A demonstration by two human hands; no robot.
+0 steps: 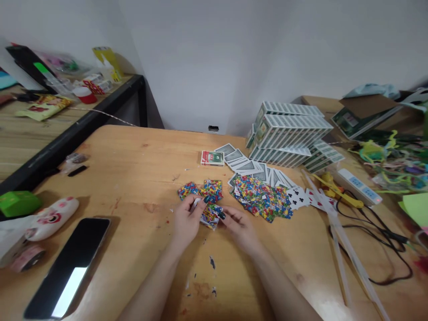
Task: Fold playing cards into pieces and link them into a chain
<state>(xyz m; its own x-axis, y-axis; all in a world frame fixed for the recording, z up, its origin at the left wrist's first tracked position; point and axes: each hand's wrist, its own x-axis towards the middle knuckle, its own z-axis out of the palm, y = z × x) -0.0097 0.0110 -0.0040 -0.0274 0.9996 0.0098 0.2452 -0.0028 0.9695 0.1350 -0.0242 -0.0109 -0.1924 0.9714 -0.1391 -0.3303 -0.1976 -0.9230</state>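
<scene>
Between my hands is a playing card (210, 215) with a picture figure and a busy multicoloured pattern. My left hand (187, 219) pinches it at the left side, where a white edge also shows by the thumb. At the opposite edge, my right hand (241, 228) grips the card between thumb and fingers. Just beyond my hands lie two small multicoloured patches of cards, one at left (187, 189) and one at right (214, 189). To the right, a larger spread of multicoloured cards (262, 196) overlaps green-backed playing cards (249, 167).
Boxed card decks (290, 131) are stacked at the back right, with a red-and-green card box (212, 158) left of them. A phone (68, 267) lies front left. Clear strips (344, 240), a power strip (359, 186) and black cables (381, 238) occupy the right side.
</scene>
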